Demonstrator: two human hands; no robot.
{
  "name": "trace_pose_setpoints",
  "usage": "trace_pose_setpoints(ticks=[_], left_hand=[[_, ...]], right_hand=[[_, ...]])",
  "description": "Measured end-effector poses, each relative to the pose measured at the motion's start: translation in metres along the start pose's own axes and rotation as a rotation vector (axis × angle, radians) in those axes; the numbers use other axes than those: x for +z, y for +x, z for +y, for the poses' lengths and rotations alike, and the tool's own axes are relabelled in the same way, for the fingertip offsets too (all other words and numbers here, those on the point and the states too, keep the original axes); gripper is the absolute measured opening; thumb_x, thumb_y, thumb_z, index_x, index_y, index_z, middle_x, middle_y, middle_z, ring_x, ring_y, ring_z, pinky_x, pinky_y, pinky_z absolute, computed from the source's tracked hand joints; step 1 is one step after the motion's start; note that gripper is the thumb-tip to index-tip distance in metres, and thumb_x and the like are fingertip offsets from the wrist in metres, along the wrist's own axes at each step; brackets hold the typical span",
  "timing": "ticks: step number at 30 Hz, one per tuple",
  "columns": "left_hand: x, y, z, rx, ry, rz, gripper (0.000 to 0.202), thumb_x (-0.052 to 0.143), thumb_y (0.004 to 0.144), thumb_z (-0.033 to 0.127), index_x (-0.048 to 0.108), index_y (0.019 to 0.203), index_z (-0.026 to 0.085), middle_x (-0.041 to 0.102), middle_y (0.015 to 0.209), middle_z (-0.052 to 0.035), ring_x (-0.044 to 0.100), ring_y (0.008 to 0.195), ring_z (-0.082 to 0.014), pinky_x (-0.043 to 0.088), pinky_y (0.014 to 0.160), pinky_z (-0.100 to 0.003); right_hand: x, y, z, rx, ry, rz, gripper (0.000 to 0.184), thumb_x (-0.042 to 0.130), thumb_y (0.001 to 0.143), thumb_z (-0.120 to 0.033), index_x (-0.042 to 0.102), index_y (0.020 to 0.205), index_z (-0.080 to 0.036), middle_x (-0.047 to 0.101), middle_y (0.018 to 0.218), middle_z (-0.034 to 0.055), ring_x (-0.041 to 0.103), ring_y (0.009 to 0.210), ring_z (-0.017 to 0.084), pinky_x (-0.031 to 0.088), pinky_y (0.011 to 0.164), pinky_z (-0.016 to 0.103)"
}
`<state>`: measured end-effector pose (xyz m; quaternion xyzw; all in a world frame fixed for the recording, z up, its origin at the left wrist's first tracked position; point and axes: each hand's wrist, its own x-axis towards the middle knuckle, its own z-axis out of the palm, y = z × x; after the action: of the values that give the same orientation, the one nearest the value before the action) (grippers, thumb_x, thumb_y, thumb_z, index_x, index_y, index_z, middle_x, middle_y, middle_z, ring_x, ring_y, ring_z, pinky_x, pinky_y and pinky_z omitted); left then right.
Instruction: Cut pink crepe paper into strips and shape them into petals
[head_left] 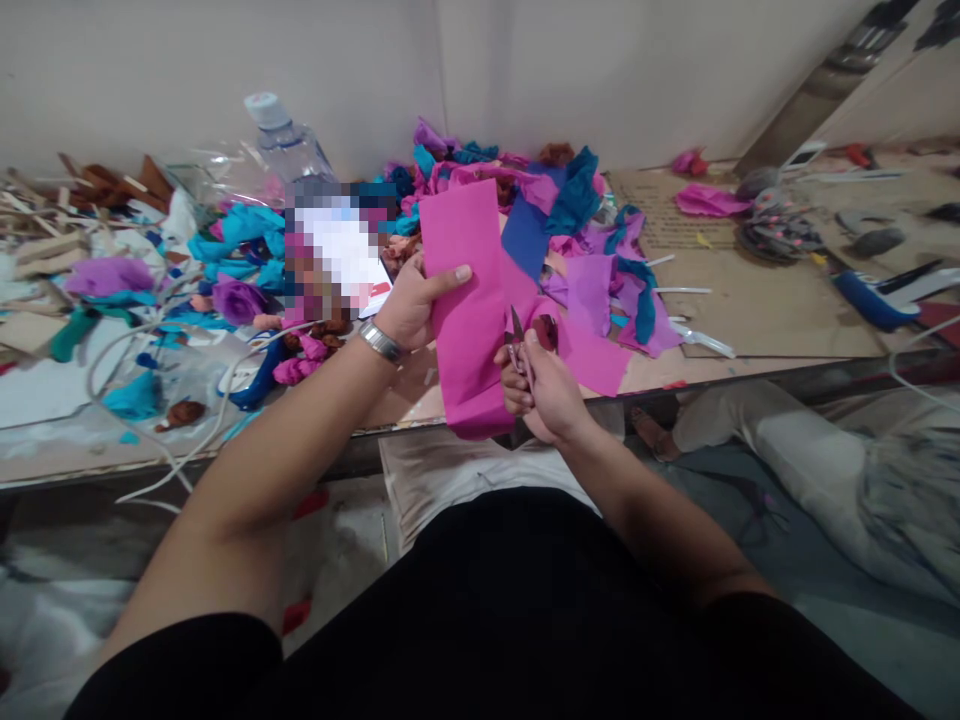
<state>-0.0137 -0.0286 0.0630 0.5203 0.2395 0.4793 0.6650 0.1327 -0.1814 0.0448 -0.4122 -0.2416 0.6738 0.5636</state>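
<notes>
A long sheet of bright pink crepe paper (466,310) is gripped at its left edge by my left hand (420,298), thumb on the front and the fingers hidden behind. Its lower end bends over the table's front edge. My right hand (546,385) is wrapped round a pair of scissors (517,338) beside the sheet's right edge. The scissors' blades point up and away from me; whether they touch the paper I cannot tell. Another pink piece (592,355) lies on the table just right of the scissors. Behind the sheet is a blue paper piece (525,235).
Crumpled coloured paper (244,240) covers much of the left side. A plastic bottle (289,140) stands at the back, near a partly blurred phone (345,255). A white cable (180,465) hangs over the front edge. Rightward lie cardboard (735,300) and a blue-and-white tool (874,300). Another person's leg (795,440) shows at right.
</notes>
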Motion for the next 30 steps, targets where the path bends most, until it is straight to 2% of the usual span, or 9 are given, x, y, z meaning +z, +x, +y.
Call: trace_pose_setpoints(ticks=[3, 9, 16, 20, 24, 30], left_hand=[[0.001, -0.003, 0.002, -0.034, -0.018, 0.007, 0.058, 0.102, 0.062, 0.043, 0.073, 0.106, 0.02, 0.082, 0.105, -0.0074, 0.08, 0.103, -0.0302, 0.066, 0.095, -0.041], [0.003, -0.004, 0.003, -0.04, -0.037, 0.018, 0.053, 0.1, 0.066, 0.037, 0.073, 0.108, 0.019, 0.081, 0.107, -0.0084, 0.08, 0.103, -0.0296, 0.065, 0.098, -0.042], [0.005, -0.004, 0.001, -0.107, -0.06, 0.09, 0.04, 0.093, 0.069, 0.027, 0.074, 0.103, 0.018, 0.081, 0.096, -0.0042, 0.079, 0.084, -0.0214, 0.066, 0.091, -0.038], [0.004, -0.002, 0.0, -0.118, -0.075, 0.114, 0.038, 0.092, 0.071, 0.027, 0.074, 0.104, 0.019, 0.082, 0.099, -0.005, 0.08, 0.09, -0.0233, 0.066, 0.091, -0.037], [0.001, 0.0, -0.002, -0.159, -0.112, 0.123, 0.035, 0.091, 0.073, 0.03, 0.074, 0.101, 0.018, 0.082, 0.095, -0.0054, 0.081, 0.092, -0.0259, 0.067, 0.095, -0.04], [-0.002, 0.004, -0.002, -0.176, -0.113, 0.144, 0.028, 0.082, 0.08, 0.034, 0.074, 0.102, 0.019, 0.081, 0.099, -0.0067, 0.08, 0.107, -0.0314, 0.067, 0.101, -0.045]], right_hand=[[0.0, -0.001, 0.0, -0.005, -0.013, -0.007, 0.063, 0.067, 0.089, -0.081, 0.065, 0.089, -0.019, 0.035, 0.056, -0.0111, 0.022, 0.041, 0.004, 0.015, 0.042, 0.02], [-0.004, -0.003, 0.003, -0.046, 0.0, -0.025, 0.063, 0.077, 0.081, -0.08, 0.068, 0.092, -0.018, 0.037, 0.056, -0.0114, 0.023, 0.041, 0.003, 0.016, 0.042, 0.02], [-0.006, -0.006, 0.005, -0.076, -0.015, -0.028, 0.065, 0.078, 0.079, -0.08, 0.069, 0.092, -0.017, 0.039, 0.058, -0.0106, 0.026, 0.042, 0.003, 0.019, 0.043, 0.02], [-0.008, -0.006, 0.007, -0.06, -0.032, -0.035, 0.062, 0.073, 0.085, -0.08, 0.068, 0.094, -0.018, 0.04, 0.059, -0.0097, 0.026, 0.043, 0.004, 0.019, 0.042, 0.02], [-0.008, -0.008, 0.005, -0.047, -0.065, -0.032, 0.063, 0.068, 0.089, -0.081, 0.068, 0.094, -0.018, 0.04, 0.059, -0.009, 0.025, 0.044, 0.005, 0.019, 0.043, 0.021], [-0.01, -0.014, 0.003, -0.074, -0.107, -0.049, 0.051, 0.069, 0.094, -0.068, 0.067, 0.105, -0.019, 0.046, 0.068, -0.0067, 0.034, 0.049, 0.006, 0.022, 0.046, 0.021]])
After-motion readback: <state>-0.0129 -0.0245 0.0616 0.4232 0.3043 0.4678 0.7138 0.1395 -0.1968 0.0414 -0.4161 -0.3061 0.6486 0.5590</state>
